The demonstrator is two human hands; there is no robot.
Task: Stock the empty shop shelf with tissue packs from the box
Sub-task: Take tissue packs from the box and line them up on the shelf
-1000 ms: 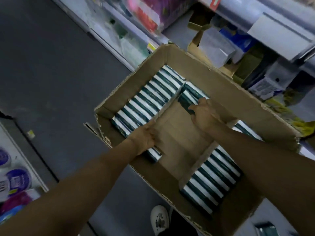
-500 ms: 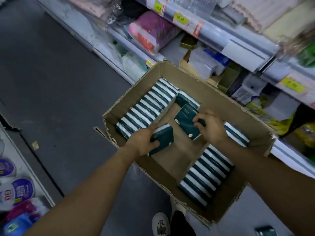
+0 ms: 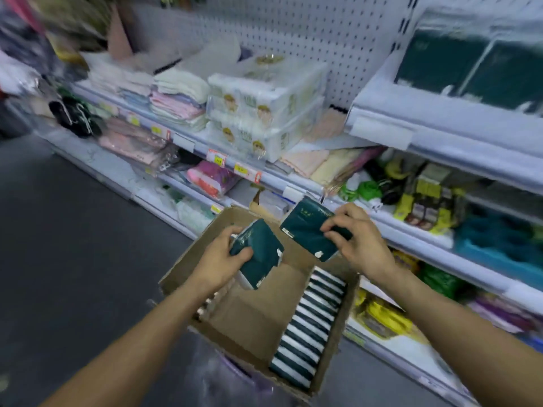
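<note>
Holding a pack in each hand here: our left hand (image 3: 219, 261) has fingers and thumb curled round the edge of one green pack (image 3: 258, 254), and the right hand (image 3: 357, 242) pinches the second pack (image 3: 305, 233) by its near corner. Both packs hang above the box's (image 3: 335, 345) far end, clear of its walls. More packs (image 3: 310, 327) stand in a row along the box's right wall, with bare cardboard in the middle.

What could bite us, we reckon: that right grip is just fingertips on slick wrap, so a quick swing up might let the pack slip and drop back into the box or onto the floor (image 3: 73, 230). Also the shelf (image 3: 440, 133) at upper right has a front lip sticking out, and a pack carried flat could clip it. The lower shelves are crammed with goods, so the open room is really straight up over the box, then right toward that shelf, where green packs already sit behind the lip.
</note>
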